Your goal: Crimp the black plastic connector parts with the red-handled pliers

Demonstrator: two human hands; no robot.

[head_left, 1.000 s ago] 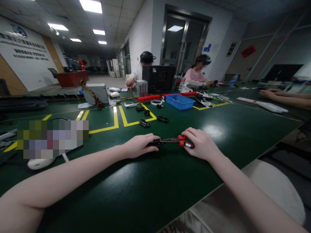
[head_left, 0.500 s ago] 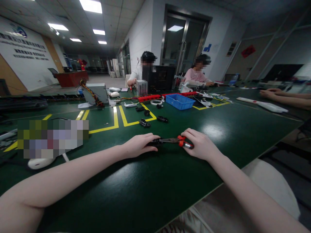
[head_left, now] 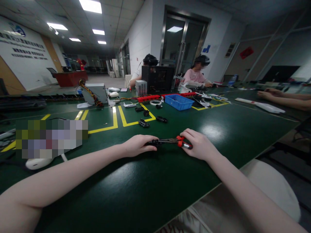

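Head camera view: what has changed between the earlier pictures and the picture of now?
The person behind the black computer case has leaned lower and toward the picture's right, more hidden by it. The camera view shifted very slightly. The left hand still holds the black part, the right hand the red-handled pliers.
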